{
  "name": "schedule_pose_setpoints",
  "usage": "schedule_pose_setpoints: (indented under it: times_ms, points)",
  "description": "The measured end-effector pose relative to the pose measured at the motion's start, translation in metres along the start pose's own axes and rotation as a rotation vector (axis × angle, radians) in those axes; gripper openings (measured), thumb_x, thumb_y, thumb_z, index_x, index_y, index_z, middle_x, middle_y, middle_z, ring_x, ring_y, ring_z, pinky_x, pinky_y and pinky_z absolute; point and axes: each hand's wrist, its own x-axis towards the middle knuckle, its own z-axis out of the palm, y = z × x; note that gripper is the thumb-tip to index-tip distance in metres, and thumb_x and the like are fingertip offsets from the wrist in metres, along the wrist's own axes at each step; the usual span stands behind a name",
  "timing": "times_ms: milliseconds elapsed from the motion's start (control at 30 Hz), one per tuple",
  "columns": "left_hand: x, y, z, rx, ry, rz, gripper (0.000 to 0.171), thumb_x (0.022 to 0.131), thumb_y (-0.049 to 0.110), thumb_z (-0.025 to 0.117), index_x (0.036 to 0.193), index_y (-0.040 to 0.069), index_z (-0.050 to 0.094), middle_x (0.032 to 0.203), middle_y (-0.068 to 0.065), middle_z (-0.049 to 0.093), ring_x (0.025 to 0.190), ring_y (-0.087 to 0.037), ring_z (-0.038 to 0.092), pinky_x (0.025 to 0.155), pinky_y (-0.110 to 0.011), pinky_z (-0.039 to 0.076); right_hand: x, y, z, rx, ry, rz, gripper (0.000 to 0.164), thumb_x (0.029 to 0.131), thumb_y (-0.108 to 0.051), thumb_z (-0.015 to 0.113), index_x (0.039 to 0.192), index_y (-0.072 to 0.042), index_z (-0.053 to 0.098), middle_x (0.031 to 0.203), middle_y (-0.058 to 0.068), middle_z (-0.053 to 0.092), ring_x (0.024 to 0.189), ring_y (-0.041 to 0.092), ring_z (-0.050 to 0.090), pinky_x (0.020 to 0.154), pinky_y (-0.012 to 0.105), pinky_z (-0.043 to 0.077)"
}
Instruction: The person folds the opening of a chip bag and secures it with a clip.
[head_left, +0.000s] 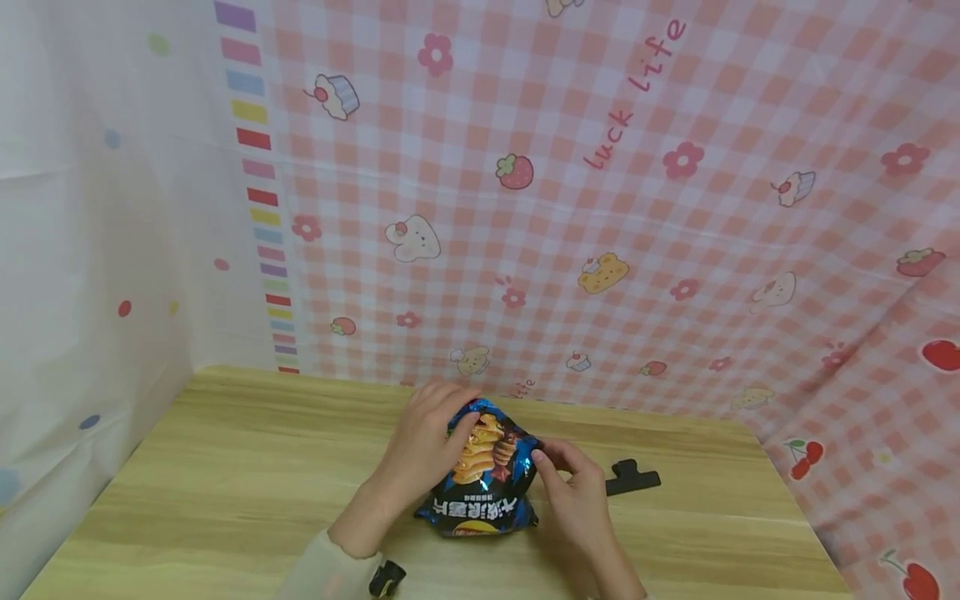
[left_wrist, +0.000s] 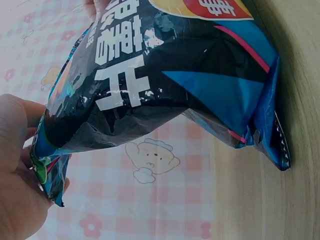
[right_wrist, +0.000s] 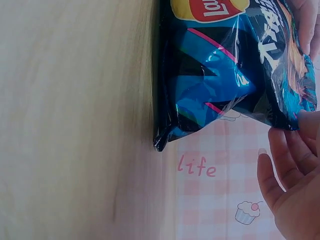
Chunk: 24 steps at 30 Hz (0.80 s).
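A black and blue bag of potato chips (head_left: 480,475) leans up from the wooden table, its logo end resting on the surface. My left hand (head_left: 435,429) grips the upper left corner, thumb over the front. In the left wrist view, that hand (left_wrist: 20,165) has the crumpled bag corner between its fingers. My right hand (head_left: 581,496) pinches the opposite upper corner. The right wrist view shows its thumb and fingers (right_wrist: 295,175) at that corner. The bag hides part of the left fingers. Just right of my right hand lies a wide black clip (head_left: 636,477).
The wood-grain table (head_left: 262,475) ends at a pink checked cloth wall (head_left: 465,275) behind. A white dotted cloth (head_left: 97,250) hangs on the left, a cherry-print cloth (head_left: 885,467) on the right. A small black object (head_left: 386,579) shows beside my left sleeve.
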Motion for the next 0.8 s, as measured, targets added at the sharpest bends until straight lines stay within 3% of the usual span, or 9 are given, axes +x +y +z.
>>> schedule_pose_setpoints:
  times_ms: [267,533,800]
  points:
    - [0.0006,0.0008,-0.0011,-0.023,0.002,-0.001,0.018,0.097,0.007,0.075,0.115,0.006,0.075,0.110,-0.003,0.072,0.107,-0.021,0.063,0.097,-0.042,0.052,-0.0003,0.0015,0.0000,-0.008,0.025,-0.035,0.009,0.098,-0.008,0.074,0.105,-0.009,0.080,0.096,-0.003,0.078,0.085,0.012,0.068,0.078,0.025,0.055]
    - [0.0011,0.0003,-0.0014,-0.067,0.044,0.047,0.011,0.095,0.004,0.075,0.106,0.007,0.077,0.103,-0.003,0.073,0.101,-0.019,0.064,0.090,-0.039,0.055,-0.0003,0.0035,0.0006,0.064,0.072,-0.169,0.017,0.090,0.006,0.078,0.098,-0.008,0.083,0.098,0.004,0.079,0.082,0.011,0.069,0.074,0.020,0.056]
    - [0.0010,-0.0019,0.0009,-0.080,0.072,0.111,0.012,0.091,-0.002,0.077,0.102,0.005,0.078,0.100,-0.003,0.073,0.096,-0.019,0.066,0.082,-0.034,0.058,-0.0028,0.0006,-0.0052,0.053,-0.005,-0.042,0.014,0.093,-0.001,0.077,0.106,-0.005,0.081,0.100,0.002,0.078,0.088,0.013,0.069,0.085,0.034,0.057]
